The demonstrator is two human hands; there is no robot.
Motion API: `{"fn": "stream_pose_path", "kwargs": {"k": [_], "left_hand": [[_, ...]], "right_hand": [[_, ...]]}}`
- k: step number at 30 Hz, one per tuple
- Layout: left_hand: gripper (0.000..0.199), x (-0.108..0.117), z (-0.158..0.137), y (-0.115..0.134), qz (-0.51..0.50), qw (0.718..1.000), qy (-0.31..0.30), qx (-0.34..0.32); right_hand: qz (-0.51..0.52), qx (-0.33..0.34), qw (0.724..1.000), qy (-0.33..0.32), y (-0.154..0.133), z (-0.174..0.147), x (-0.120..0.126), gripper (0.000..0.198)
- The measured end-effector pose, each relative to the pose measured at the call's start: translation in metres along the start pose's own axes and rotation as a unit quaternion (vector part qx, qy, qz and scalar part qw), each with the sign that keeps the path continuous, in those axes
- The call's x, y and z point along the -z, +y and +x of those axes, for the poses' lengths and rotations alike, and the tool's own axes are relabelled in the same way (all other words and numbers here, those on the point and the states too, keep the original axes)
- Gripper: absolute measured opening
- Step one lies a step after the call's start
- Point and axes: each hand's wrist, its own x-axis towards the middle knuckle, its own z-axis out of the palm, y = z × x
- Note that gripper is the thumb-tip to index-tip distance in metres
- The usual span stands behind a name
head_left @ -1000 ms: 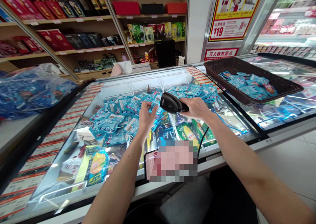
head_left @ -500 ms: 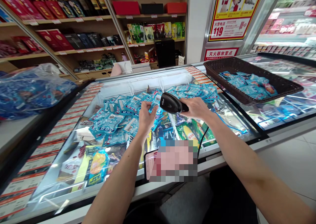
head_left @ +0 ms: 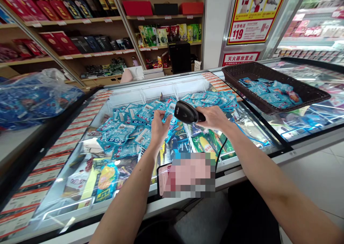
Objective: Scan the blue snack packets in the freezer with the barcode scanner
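Note:
My right hand (head_left: 213, 118) is wrapped round the handle of a black barcode scanner (head_left: 185, 112), whose head points left. A black cable (head_left: 220, 152) hangs down below that hand. My left hand (head_left: 160, 125) pinches a small blue snack packet (head_left: 170, 109) by its edge, right in front of the scanner head. Many more blue packets (head_left: 120, 133) lie spread over the glass top of the chest freezer around my left hand. Another heap of blue packets (head_left: 212, 99) lies behind the scanner, to its right.
A brown wicker basket (head_left: 295, 106) holding blue packets sits on the freezer at right. A plastic bag of blue packets (head_left: 34, 97) stands at left. At the front edge rests a phone (head_left: 160, 181), partly blurred out. Shelves with boxes and bottles stand behind.

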Motion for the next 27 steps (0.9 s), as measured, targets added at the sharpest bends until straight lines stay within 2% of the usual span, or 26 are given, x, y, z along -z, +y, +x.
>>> {"fn": "stream_pose_path", "kwargs": {"k": [12,17,21,27], "left_hand": [[0.033,0.001,-0.001,0.003,0.005,1.000,0.001,0.002],[0.034,0.002,-0.003,0.004,0.030,0.999,0.005,-0.024],[0.034,0.009,-0.002,0.004,0.111,0.992,0.020,-0.060],[0.039,0.026,0.002,-0.001,0.260,0.963,0.047,-0.061]], "right_hand": [[-0.001,-0.012,1.000,0.007,0.002,0.000,0.000,0.033],[-0.008,-0.020,1.000,0.020,0.003,0.000,0.001,0.035],[-0.010,-0.025,0.999,0.030,0.005,0.000,0.001,0.036],[-0.010,-0.044,0.998,0.047,0.009,0.000,0.001,0.033]]}}
